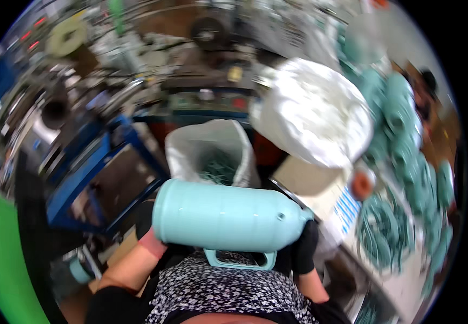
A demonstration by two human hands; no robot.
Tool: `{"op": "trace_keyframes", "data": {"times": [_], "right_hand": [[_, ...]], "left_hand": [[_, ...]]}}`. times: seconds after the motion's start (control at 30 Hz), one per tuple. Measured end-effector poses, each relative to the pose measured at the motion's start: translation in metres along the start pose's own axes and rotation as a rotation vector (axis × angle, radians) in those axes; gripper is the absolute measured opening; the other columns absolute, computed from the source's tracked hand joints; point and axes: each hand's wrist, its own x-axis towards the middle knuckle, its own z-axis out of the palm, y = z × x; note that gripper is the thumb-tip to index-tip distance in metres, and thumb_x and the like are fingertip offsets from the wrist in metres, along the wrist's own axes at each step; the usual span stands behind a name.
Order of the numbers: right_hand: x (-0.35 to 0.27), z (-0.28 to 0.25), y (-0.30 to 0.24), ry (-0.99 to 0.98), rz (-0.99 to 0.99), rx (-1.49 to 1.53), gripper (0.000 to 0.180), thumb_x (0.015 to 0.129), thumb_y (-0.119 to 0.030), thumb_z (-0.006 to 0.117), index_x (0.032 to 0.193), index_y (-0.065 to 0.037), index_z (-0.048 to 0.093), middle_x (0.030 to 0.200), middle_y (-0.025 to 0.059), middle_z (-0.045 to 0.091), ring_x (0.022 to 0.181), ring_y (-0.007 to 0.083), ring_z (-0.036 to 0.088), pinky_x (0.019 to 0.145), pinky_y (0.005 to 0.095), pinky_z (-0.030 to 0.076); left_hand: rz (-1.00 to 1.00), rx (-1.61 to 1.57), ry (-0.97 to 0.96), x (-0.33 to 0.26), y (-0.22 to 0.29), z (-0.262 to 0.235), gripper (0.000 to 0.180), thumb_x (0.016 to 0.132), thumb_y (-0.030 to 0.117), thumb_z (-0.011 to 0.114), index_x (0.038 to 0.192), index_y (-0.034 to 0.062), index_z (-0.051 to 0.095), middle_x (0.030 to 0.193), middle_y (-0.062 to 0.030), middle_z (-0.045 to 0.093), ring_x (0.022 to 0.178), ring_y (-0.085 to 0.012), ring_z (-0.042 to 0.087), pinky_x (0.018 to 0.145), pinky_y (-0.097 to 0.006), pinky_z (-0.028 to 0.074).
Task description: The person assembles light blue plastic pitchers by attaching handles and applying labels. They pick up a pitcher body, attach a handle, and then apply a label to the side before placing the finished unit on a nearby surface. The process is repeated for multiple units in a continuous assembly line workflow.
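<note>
Handheld teal jug (228, 216), sack (182, 156) (teal scraps (219, 169) inside)

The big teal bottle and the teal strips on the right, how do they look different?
The teal bottle is one fat, smooth, rounded piece; the teal strips are many thin, curvy pieces.
The teal bottle lies sideways, with the right hand at its narrow end; the teal strips lie tangled in a heap, with no hand on them.
Both are about the same colour.

A pale table (402, 291) on the right bears looped teal strips (379, 231) beside piled teal vessels (416, 181).
</note>
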Motion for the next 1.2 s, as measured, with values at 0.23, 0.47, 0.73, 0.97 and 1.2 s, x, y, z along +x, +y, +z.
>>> {"op": "trace_keyframes", "data": {"times": [0.23, 0.47, 0.73, 0.97, 1.2], "right_hand": [[-0.004, -0.016, -0.021, -0.008, 0.170, 0.007, 0.030, 0.100, -0.025, 0.044, 0.085, -0.002, 0.057, 0.077, 0.0021, 0.058, 0.071, 0.0118, 0.051, 0.065, 0.0317, 0.044], [0.013, 0.010, -0.035, 0.143, 0.156, 0.187, 0.033, 0.098, -0.027, 0.050, 0.113, 0.000, 0.060, 0.099, 0.0086, 0.064, 0.087, 0.0154, 0.058, 0.079, 0.0311, 0.047], [0.006, 0.012, -0.045, 0.165, 0.167, 0.148, 0.031, 0.098, -0.027, 0.048, 0.098, 0.000, 0.063, 0.085, 0.0028, 0.063, 0.076, 0.0095, 0.053, 0.069, 0.0289, 0.046], [0.027, 0.003, -0.060, -0.225, 0.318, 0.207, 0.032, 0.099, -0.029, 0.046, 0.109, -0.003, 0.061, 0.093, 0.0011, 0.062, 0.083, 0.0074, 0.054, 0.076, 0.0260, 0.045], [0.056, 0.031, -0.069, -0.126, 0.495, 0.655, 0.029, 0.098, -0.022, 0.051, 0.117, -0.001, 0.054, 0.099, 0.0061, 0.062, 0.086, 0.0140, 0.058, 0.078, 0.0299, 0.049]], "left_hand": [[-0.163, -0.326, 0.155, 0.019, -0.005, 0.030, 0.040, 0.100, 0.018, 0.038, 0.137, 0.0028, 0.042, 0.131, -0.0129, 0.053, 0.118, -0.0244, 0.054, 0.103, -0.037, 0.042], [-0.175, -0.311, 0.206, 0.026, -0.007, 0.011, 0.040, 0.100, 0.019, 0.038, 0.137, 0.0026, 0.042, 0.131, -0.0134, 0.053, 0.118, -0.0248, 0.054, 0.102, -0.037, 0.043], [-0.188, -0.274, 0.290, 0.013, -0.004, -0.002, 0.040, 0.101, 0.019, 0.037, 0.137, 0.0024, 0.043, 0.131, -0.0139, 0.053, 0.118, -0.0252, 0.054, 0.102, -0.037, 0.043], [-0.180, -0.287, 0.304, 0.006, -0.004, -0.012, 0.040, 0.101, 0.020, 0.037, 0.137, 0.0023, 0.043, 0.131, -0.0144, 0.053, 0.118, -0.0255, 0.054, 0.101, -0.037, 0.043], [-0.174, -0.465, 0.307, 0.027, -0.017, -0.047, 0.040, 0.101, 0.020, 0.036, 0.136, 0.0021, 0.043, 0.131, -0.0148, 0.054, 0.118, -0.0258, 0.054, 0.101, -0.037, 0.043]]}}
